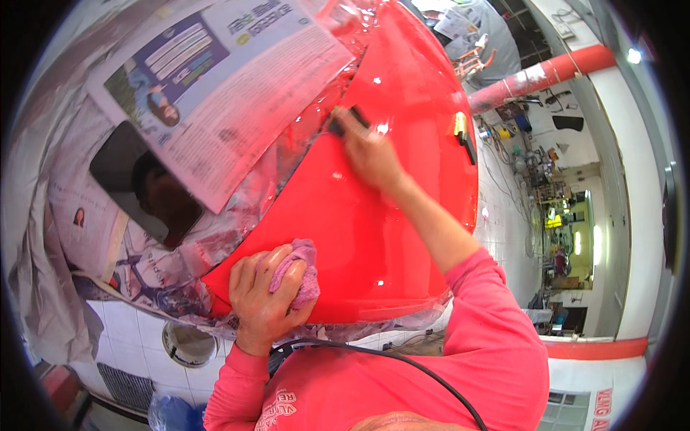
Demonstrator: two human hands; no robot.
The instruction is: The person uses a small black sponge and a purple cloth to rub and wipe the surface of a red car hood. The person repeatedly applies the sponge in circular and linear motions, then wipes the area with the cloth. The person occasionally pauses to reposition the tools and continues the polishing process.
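A glossy red car body panel (388, 251), probably a hood, fills the middle of the head view. My left hand (251, 291) is wrapped round a bunched pink cloth (307, 267) at the panel's near left corner. Farther off, my right arm reaches across the paint. My right hand (368, 151), slightly blurred, grips a small black block (357, 116) at the panel's left edge, beside the masking. How much of the block's underside touches the paint is hidden. Wet-looking highlights dot the red surface.
Newspaper (244, 136) and clear plastic film mask the area left of the panel. A dark glossy phone-like slab (115, 169) lies on it. A yellow-and-black item (462, 133) rests near the right edge. A black cable (402, 354) crosses my front; a red pole (553, 77) stands beyond.
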